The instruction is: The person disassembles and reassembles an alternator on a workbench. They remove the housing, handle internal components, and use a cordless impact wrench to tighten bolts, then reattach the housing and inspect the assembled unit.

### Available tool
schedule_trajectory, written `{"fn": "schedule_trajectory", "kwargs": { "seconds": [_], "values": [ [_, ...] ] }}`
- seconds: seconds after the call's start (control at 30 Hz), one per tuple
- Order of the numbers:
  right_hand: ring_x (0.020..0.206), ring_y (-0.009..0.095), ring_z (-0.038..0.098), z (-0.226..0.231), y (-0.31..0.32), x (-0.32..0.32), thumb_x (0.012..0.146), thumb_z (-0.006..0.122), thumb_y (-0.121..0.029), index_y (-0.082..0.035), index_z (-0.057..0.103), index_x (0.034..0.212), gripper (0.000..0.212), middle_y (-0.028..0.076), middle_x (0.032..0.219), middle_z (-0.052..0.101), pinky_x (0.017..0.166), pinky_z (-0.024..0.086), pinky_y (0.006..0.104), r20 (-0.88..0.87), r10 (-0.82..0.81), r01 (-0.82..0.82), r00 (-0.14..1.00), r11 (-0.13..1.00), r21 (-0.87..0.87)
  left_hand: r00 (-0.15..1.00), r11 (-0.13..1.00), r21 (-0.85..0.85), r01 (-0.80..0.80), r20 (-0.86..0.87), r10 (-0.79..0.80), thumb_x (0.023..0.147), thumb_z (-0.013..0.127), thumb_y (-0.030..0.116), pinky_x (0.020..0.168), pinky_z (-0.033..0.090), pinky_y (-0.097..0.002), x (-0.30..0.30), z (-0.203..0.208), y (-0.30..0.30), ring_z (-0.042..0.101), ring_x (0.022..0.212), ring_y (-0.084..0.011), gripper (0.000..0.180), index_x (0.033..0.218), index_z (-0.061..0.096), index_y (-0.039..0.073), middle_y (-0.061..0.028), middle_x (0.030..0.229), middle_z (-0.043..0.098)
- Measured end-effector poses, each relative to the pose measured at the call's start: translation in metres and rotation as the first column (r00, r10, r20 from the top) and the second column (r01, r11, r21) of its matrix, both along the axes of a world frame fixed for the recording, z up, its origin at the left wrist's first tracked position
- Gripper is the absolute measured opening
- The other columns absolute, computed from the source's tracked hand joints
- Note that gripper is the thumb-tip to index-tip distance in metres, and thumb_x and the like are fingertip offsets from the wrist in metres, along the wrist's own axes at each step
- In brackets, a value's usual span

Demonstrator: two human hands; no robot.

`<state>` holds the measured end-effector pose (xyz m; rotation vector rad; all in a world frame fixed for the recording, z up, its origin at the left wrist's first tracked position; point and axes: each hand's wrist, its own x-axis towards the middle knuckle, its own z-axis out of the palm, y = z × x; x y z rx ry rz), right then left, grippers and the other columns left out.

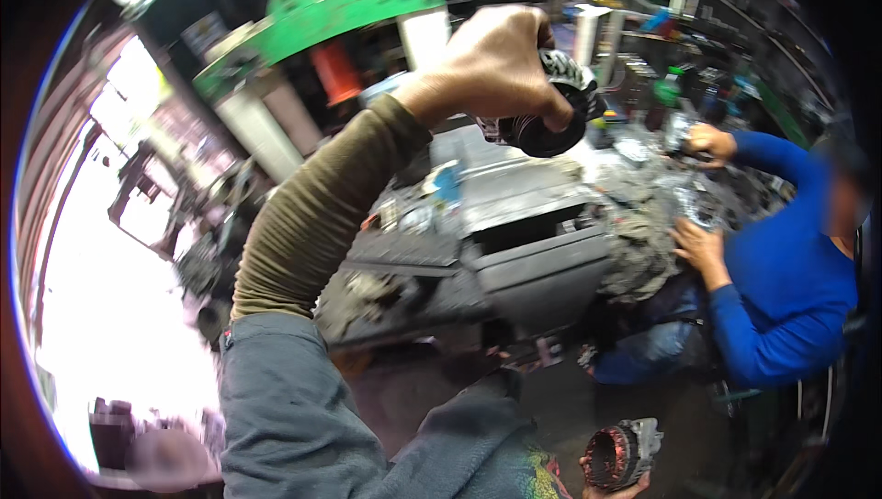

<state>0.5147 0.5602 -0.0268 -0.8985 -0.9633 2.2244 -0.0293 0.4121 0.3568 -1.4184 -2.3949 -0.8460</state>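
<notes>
While the left hand [491, 62] is raised at 12 o'clock, it grips a dark round motor part [551, 122] | right hand [611, 490] at 5 o'clock holds a copper-wound stator housing [623, 453] | grey workbench [533, 251] at centre | co-worker in a blue sleeve [781, 288] at 3 o'clock.

cluttered grey workbench [542, 265], green press [349, 3], bright doorway [119, 315]

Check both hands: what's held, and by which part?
Left hand grips a metal motor part around its top. Right hand, barely in view, cups a copper-wound housing from below.
</notes>
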Motion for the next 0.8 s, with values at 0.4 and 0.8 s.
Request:
{"fn": "schedule_trajectory", "kwargs": {
  "seconds": [0.4, 0.8],
  "values": [
    [0.11, 0.047, 0.071, 0.08, -0.111, -0.085, 0.087, 0.06, -0.069, -0.011, 0.043, 0.157, 0.092, 0.023, 0.141, 0.061, 0.074, 0.066, 0.0683, -0.315, 0.26, -0.355, 0.913, 0.886, -0.297, 0.73, 0.779, -0.304, -0.548, 0.281, 0.623, 0.054, 0.092, 0.029, 0.084, 0.056, -0.0408, 0.155, -0.112, -0.328, 0.069, 0.09, -0.0328, 0.061, 0.099, 0.063, 0.0, -0.0188, 0.095, 0.068],
    [0.129, 0.051, 0.06, 0.104, -0.277, -0.24, 0.076, 0.082, -0.056, -0.007, 0.037, 0.16, 0.107, 0.026, 0.153, 0.049, 0.09, 0.059, 0.0747, -0.331, 0.46, -0.547, 0.824, 0.798, -0.254, 0.945, 0.949, -0.079, -0.305, 0.098, 0.312, 0.06, 0.088, 0.015, 0.085, 0.05, -0.0463, 0.069, -0.364, -0.426, 0.058, 0.099, -0.0369, 0.06, 0.111, 0.058, 0.002, -0.0154, 0.102, 0.055]
  ]
}}
